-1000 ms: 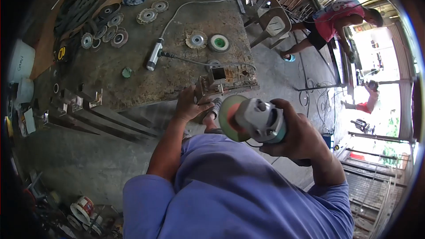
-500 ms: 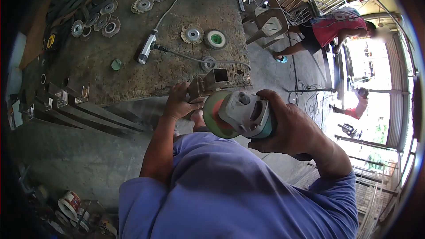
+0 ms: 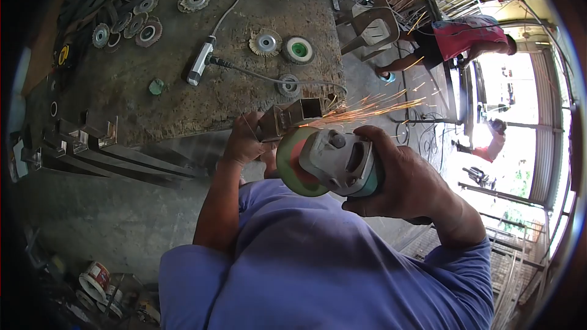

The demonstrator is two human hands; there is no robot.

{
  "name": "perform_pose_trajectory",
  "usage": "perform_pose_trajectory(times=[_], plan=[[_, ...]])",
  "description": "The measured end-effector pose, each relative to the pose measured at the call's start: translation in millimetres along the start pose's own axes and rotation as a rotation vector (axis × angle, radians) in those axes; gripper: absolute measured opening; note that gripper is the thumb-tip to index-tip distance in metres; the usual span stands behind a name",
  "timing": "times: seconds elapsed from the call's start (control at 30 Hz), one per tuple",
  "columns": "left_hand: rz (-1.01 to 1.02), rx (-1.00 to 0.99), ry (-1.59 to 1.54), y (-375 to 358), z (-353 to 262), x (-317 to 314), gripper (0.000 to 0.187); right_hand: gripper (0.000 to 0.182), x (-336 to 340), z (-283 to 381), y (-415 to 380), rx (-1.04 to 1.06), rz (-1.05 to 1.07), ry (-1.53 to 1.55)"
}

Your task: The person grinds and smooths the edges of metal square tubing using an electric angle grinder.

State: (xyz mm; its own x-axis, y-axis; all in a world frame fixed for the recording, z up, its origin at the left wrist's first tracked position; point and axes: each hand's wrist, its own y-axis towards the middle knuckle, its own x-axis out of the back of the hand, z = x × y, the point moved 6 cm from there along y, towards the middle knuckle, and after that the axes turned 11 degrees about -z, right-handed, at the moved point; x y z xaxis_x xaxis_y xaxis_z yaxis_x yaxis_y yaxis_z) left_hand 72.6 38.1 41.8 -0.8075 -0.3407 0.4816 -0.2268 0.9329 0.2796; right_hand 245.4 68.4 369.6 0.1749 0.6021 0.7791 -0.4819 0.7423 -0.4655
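Observation:
My right hand (image 3: 406, 177) is wrapped round an angle grinder (image 3: 335, 157), gripping its body. The grinder's round greenish disc (image 3: 286, 165) meets the near side of a square metal tube piece (image 3: 286, 120), and orange sparks (image 3: 373, 110) stream off to the right. The tube piece rests at the front edge of the wooden workbench (image 3: 202, 107), its hollow end facing right. With fingers closed, my left hand (image 3: 244, 140) grips the left end of this piece. The exact contact point is partly hidden by the disc.
A power strip (image 3: 200, 64) with its cable lies on the bench. Around it are several abrasive discs, including a green-centred one (image 3: 299, 51). Metal tubes (image 3: 113, 140) stick out at the left. Beyond the bench are a plastic chair (image 3: 373, 29) and a bending person (image 3: 468, 40).
Sparks now fly from the tube piece, where there were none before. The grinder has shifted slightly down and right against the piece. The person behind has bent lower.

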Motion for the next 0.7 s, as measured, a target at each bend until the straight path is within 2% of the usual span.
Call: perform_pose_trajectory(times=[0.1,0.4,0.6,0.7], plan=[[-0.076,-0.026,0.007,-0.3,-6.7,6.1,0.066,0.101,-1.5,0.8,0.2,-0.099,0.056,0.013],[-0.051,0.041,-0.068,1.6,-5.2,6.4,0.067,0.097,0.7,2.3,3.1,0.03,0.017,-0.02],[-0.014,0.076,-0.087,3.3,-6.9,8.4,0.07,0.099,1.0,4.8,6.7,-0.067,0.07,-0.035],[-0.057,0.07,-0.014,1.0,-6.3,8.7,0.07,0.099,0.1,6.5,8.0,0.006,0.039,0.005]])
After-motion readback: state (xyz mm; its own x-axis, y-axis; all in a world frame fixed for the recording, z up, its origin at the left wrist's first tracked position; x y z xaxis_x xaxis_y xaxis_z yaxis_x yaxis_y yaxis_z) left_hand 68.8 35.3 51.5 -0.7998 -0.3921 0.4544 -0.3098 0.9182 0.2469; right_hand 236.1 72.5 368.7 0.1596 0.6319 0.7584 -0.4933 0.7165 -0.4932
